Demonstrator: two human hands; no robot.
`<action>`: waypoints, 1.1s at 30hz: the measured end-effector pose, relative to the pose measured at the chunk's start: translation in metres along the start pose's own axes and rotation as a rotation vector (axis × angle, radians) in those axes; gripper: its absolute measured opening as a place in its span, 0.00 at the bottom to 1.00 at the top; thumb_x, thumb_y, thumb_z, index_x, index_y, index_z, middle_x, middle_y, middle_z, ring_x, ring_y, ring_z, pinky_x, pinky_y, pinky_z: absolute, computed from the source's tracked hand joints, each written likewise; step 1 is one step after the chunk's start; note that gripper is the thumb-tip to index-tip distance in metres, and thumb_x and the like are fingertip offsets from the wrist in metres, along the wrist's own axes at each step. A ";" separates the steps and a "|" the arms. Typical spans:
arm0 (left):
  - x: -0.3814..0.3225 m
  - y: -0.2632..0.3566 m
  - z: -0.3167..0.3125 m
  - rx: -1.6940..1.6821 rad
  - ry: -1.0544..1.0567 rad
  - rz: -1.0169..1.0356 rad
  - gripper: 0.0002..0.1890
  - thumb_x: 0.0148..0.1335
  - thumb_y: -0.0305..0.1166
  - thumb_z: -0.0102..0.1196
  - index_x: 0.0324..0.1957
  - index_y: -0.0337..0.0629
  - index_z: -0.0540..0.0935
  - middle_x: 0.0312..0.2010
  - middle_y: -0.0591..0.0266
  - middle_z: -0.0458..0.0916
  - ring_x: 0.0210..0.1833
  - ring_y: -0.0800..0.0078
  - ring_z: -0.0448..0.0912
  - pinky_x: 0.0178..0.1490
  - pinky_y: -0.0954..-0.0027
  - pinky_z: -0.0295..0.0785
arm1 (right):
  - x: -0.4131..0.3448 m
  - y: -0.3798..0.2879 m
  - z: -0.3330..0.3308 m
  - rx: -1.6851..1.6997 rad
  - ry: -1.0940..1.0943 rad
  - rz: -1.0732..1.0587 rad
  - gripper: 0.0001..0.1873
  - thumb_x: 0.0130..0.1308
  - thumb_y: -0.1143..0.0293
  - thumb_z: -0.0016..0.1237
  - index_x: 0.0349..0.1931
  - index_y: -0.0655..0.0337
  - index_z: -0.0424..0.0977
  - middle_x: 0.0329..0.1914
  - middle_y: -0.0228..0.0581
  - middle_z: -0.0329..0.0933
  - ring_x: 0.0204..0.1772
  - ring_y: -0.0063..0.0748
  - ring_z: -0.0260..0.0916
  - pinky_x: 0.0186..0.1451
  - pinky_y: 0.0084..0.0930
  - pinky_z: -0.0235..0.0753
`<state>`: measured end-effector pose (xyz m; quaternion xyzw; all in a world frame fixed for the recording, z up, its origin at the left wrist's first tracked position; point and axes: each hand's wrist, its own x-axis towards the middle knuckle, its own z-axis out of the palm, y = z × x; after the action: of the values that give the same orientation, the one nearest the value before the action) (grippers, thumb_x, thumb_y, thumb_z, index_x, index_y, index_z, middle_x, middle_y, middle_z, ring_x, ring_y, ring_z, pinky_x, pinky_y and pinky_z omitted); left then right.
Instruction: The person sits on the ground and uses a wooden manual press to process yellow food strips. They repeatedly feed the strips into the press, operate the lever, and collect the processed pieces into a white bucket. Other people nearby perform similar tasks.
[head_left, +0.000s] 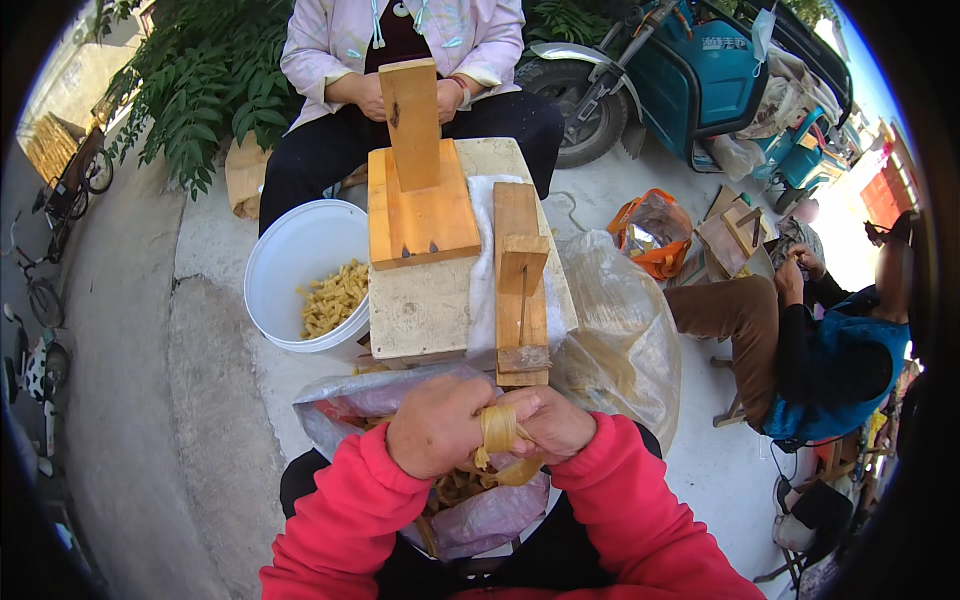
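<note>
My left hand and my right hand meet over my lap, both gripping a translucent yellow-tan strip. The strip is wound into a small band between them, and a loose end hangs below. Under my hands, an open plastic bag holds many similar brownish strips. Just beyond my fingers lies a wooden jig with an upright block and a thin metal rod. It rests on a white cloth on a low pale bench. My fingertips are partly hidden by the strip.
A wooden base with an upright board stands on the bench. Left, a white bucket holds small yellow pieces. A clear plastic bag lies right. People sit opposite and at right. Beyond are an orange bag and a tricycle.
</note>
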<state>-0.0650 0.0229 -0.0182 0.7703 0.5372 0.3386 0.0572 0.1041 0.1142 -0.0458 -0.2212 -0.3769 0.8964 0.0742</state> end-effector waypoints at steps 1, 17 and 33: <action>-0.001 0.001 0.000 -0.015 0.037 0.006 0.20 0.53 0.36 0.66 0.49 0.47 0.82 0.37 0.58 0.81 0.31 0.63 0.80 0.32 0.68 0.74 | -0.001 0.002 0.006 0.040 0.041 -0.044 0.06 0.69 0.75 0.46 0.36 0.65 0.76 0.25 0.30 0.74 0.21 0.14 0.62 0.25 0.14 0.59; -0.012 -0.003 0.013 0.058 -0.052 -0.214 0.12 0.47 0.23 0.57 0.37 0.43 0.81 0.54 0.62 0.77 0.34 0.59 0.81 0.33 0.63 0.76 | 0.004 0.009 0.015 -1.345 0.421 -0.490 0.15 0.66 0.60 0.44 0.31 0.63 0.76 0.25 0.48 0.75 0.30 0.51 0.75 0.29 0.40 0.72; -0.018 -0.025 -0.010 -1.256 0.095 -0.702 0.17 0.62 0.38 0.59 0.44 0.32 0.77 0.30 0.56 0.81 0.19 0.82 0.71 0.22 0.82 0.64 | -0.005 -0.002 0.005 -0.077 -0.028 0.046 0.24 0.75 0.55 0.37 0.28 0.66 0.73 0.12 0.22 0.53 0.16 0.15 0.43 0.22 0.17 0.45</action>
<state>-0.0939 0.0146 -0.0298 0.3584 0.4591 0.5783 0.5713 0.1062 0.1114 -0.0399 -0.2200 -0.4071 0.8856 0.0398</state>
